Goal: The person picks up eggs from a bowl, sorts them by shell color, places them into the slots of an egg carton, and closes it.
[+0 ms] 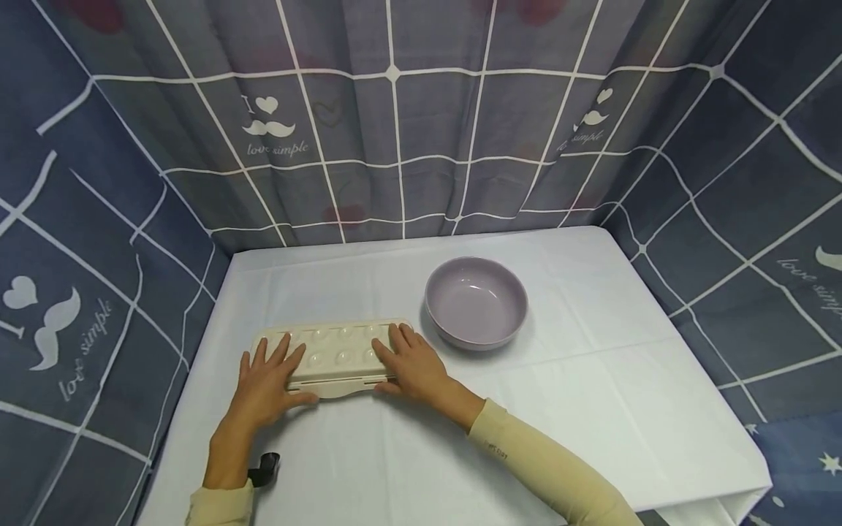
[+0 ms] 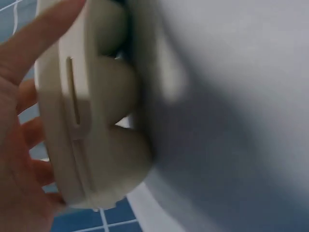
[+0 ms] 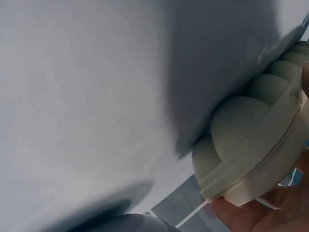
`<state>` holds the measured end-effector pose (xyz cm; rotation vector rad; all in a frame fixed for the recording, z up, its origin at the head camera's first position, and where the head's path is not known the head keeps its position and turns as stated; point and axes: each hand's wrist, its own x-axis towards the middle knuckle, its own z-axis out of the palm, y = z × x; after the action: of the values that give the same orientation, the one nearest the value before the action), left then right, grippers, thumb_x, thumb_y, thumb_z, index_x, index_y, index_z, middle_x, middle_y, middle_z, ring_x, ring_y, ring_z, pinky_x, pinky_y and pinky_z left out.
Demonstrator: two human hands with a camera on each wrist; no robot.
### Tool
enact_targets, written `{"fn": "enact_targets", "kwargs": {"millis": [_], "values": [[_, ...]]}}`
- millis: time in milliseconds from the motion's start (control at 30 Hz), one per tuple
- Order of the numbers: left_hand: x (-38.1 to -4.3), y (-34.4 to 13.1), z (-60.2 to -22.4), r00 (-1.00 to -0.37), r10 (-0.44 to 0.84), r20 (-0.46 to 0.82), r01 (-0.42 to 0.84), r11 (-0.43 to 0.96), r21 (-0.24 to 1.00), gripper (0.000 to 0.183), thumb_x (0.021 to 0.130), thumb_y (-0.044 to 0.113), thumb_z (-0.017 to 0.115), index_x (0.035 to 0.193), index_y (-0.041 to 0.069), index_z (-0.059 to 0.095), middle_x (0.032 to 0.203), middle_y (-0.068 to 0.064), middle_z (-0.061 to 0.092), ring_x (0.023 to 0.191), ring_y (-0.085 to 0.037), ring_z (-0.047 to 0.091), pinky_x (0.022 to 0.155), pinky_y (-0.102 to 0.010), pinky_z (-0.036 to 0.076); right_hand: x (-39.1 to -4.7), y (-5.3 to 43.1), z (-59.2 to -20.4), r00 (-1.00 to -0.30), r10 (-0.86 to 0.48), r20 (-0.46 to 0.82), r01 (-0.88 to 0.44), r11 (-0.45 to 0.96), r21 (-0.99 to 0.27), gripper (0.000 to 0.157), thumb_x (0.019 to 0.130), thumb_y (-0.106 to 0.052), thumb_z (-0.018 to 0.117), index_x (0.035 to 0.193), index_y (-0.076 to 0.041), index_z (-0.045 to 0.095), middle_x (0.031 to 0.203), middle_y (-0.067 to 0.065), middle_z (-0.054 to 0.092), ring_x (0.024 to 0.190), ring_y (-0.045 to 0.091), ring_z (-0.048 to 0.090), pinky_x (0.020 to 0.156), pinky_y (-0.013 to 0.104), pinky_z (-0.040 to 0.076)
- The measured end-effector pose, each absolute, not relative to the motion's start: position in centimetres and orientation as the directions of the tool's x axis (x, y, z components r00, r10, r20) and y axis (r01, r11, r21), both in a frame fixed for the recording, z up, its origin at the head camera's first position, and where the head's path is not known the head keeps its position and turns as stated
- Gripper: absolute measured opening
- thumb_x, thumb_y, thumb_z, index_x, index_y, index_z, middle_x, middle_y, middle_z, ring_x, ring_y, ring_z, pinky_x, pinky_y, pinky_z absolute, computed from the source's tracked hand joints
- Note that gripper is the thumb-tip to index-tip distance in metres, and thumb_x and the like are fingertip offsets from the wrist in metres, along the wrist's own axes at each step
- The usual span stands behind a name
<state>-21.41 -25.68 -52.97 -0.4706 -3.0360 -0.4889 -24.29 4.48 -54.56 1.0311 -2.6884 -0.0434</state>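
A cream egg box (image 1: 342, 358) with a bumped lid lies lengthwise on the white table, left of middle. Its lid is down, and rounded egg cups (image 3: 241, 123) show along its underside in the wrist views. My left hand (image 1: 263, 383) rests spread over its left end, fingers across the lid and thumb along the front edge. The right hand (image 1: 417, 365) lies over the opposite end, fingers straight on the lid, thumb by the front edge. In the left wrist view, the left thumb (image 2: 41, 41) reaches over the side near a slotted latch (image 2: 73, 92).
A round mauve bowl (image 1: 476, 303) stands behind and to the right of the egg box. White cloth covers the table (image 1: 592, 351). Dark blue checked curtains (image 1: 421, 146) enclose the back and sides. A black strap piece (image 1: 265, 469) sits at the left wrist.
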Motion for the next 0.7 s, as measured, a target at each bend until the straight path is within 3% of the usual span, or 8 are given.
{"fn": "enact_targets", "kwargs": {"millis": [200, 500, 700], "values": [[-21.3, -25.1, -54.1, -0.949, 0.283, 0.141, 0.311, 0.915, 0.258, 0.094, 0.067, 0.040, 0.089, 0.143, -0.001, 0.049, 0.150, -0.034, 0.032, 0.136, -0.063, 0.015, 0.109, -0.069, 0.010, -24.0, 4.4, -54.8, -0.742, -0.634, 0.216, -0.626, 0.771, 0.115, 0.081, 0.083, -0.070, 0.062, 0.146, -0.022, 0.046, 0.143, 0.021, 0.041, 0.131, 0.036, 0.039, 0.103, 0.044, 0.042], [-21.7, -24.2, -54.1, -0.956, 0.242, 0.164, 0.277, 0.929, 0.246, 0.094, 0.065, 0.037, 0.091, 0.141, 0.001, 0.051, 0.148, -0.034, 0.035, 0.135, -0.064, 0.017, 0.108, -0.070, 0.012, -23.6, 4.2, -55.5, -0.777, -0.587, 0.229, -0.584, 0.807, 0.087, 0.074, 0.087, -0.063, 0.064, 0.145, -0.021, 0.047, 0.149, 0.022, 0.039, 0.137, 0.038, 0.037, 0.106, 0.051, 0.038], [-21.5, -24.2, -54.2, -0.953, 0.238, 0.188, 0.276, 0.938, 0.208, 0.091, 0.065, 0.038, 0.091, 0.139, 0.001, 0.053, 0.145, -0.034, 0.039, 0.134, -0.063, 0.023, 0.107, -0.070, 0.016, -23.4, 3.8, -55.6, -0.761, -0.594, 0.261, -0.591, 0.801, 0.101, 0.072, 0.086, -0.060, 0.067, 0.141, -0.018, 0.050, 0.145, 0.025, 0.043, 0.135, 0.040, 0.041, 0.104, 0.052, 0.041]]}}
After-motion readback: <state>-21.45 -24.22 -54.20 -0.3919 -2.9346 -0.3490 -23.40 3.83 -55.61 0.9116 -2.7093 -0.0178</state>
